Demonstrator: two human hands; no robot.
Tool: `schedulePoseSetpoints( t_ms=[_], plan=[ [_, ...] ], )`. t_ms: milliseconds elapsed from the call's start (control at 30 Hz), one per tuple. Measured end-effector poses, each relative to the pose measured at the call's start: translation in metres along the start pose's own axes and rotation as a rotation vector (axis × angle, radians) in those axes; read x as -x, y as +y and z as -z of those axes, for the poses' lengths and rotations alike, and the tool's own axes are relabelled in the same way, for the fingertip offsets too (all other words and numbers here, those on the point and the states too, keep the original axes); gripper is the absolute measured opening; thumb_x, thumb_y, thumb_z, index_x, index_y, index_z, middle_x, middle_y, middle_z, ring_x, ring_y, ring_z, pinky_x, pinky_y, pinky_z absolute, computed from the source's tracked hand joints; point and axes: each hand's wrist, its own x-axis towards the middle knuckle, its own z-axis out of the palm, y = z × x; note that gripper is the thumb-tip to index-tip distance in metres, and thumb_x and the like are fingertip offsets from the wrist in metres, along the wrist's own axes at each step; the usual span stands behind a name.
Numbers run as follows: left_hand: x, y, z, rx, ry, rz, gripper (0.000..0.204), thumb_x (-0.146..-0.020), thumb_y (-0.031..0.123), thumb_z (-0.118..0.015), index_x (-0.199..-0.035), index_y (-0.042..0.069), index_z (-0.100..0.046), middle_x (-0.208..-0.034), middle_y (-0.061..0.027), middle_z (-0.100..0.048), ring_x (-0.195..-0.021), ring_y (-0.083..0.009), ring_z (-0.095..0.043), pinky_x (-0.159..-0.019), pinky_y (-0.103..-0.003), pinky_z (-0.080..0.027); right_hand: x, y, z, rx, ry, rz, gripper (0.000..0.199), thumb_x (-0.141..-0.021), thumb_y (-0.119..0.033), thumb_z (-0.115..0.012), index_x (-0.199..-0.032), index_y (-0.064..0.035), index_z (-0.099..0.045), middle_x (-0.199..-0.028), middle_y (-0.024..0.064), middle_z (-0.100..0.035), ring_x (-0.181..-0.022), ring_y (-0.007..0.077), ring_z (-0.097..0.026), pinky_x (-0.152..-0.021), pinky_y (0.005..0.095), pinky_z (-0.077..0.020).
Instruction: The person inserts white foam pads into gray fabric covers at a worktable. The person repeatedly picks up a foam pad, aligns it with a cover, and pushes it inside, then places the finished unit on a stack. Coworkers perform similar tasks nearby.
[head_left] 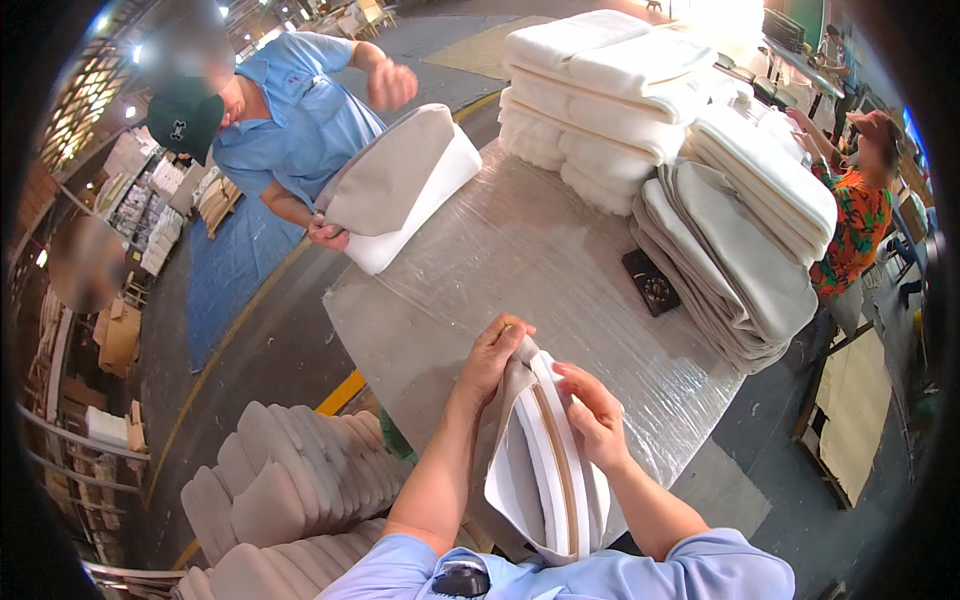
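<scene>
A grey cushion cover (505, 450) with white padding (533, 455) inside stands on edge between my arms, its long tan zipper (560, 470) facing up and parted from the opposite side. My left hand (492, 358) is closed on the cover's far end, bunching the grey fabric. Curled over the right upper edge, my right hand (592, 415) grips the cushion near the zipper's far end. The near end of the cushion rests against my body, and the cover's underside is hidden.
A plastic-covered table (430, 310) lies ahead. On it are stacked white pads (610, 90), folded grey covers (730, 260) and a small black object (650, 282). Grey cushions (300, 470) are piled at lower left. A co-worker (300, 110) holds a grey-and-white cushion (400, 185); another person (855, 210) stands at right.
</scene>
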Motion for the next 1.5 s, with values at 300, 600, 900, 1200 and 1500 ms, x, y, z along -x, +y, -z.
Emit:
schedulePoseSetpoints(
  t_ms=[300,600,900,1200,1500],
  plan=[
    [0.023,-0.004,0.034,-0.277,0.314,-0.125,0.037,-0.107,0.043,-0.064,-0.109,0.007,-0.072,-0.105,-0.0053,-0.067,-0.098,-0.0170,-0.063,-0.090,-0.033,-0.051,0.145,-0.020,0.098,0.066,0.282,-0.422,0.056,-0.109,-0.043,-0.059,-0.153,-0.0078,-0.056,-0.143,0.0071,-0.066,-0.126,0.0190,-0.058,-0.107,0.0363,-0.0444],
    [0.127,-0.003,0.043,0.134,0.650,0.008,0.051,-0.109,0.050,-0.059,-0.126,0.002,-0.058,-0.114,-0.0130,-0.067,-0.103,-0.0246,-0.070,-0.089,-0.041,-0.058,0.206,-0.050,0.114,-0.066,0.442,-0.363,0.063,-0.113,-0.054,-0.043,-0.149,-0.0049,-0.059,-0.146,0.0101,-0.065,-0.132,0.0218,-0.059,-0.113,0.0390,-0.0411],
    [0.186,-0.010,0.030,0.095,0.698,-0.110,0.052,-0.110,0.050,-0.060,-0.125,0.001,-0.057,-0.116,-0.0093,-0.064,-0.109,-0.0199,-0.065,-0.094,-0.038,-0.054,0.171,-0.055,0.082,0.195,0.474,-0.104,0.042,-0.112,-0.035,-0.053,-0.139,-0.0047,-0.063,-0.124,0.0066,-0.068,-0.116,0.0164,-0.060,-0.102,0.0319,-0.0476],
    [0.255,-0.019,0.014,-0.011,0.818,-0.058,0.060,-0.106,0.053,-0.064,-0.138,0.002,-0.056,-0.136,-0.0101,-0.062,-0.127,-0.0230,-0.060,-0.109,-0.041,-0.048,0.105,-0.021,0.091,0.192,0.582,-0.104,0.042,-0.115,-0.043,-0.045,-0.110,-0.0065,-0.067,-0.095,-0.0015,-0.064,-0.088,0.0099,-0.055,-0.079,0.0273,-0.0450],
    [0.394,-0.069,-0.023,-0.003,0.157,-0.034,0.086,-0.100,0.059,-0.071,-0.158,0.001,-0.044,-0.146,-0.0070,-0.058,-0.132,-0.0177,-0.054,-0.115,-0.036,-0.039,0.044,0.008,0.100,0.061,0.638,-0.053,0.060,-0.113,-0.048,-0.046,-0.086,-0.0010,-0.071,-0.077,0.0051,-0.068,-0.073,0.0156,-0.060,-0.072,0.0324,-0.0488]
  ],
)
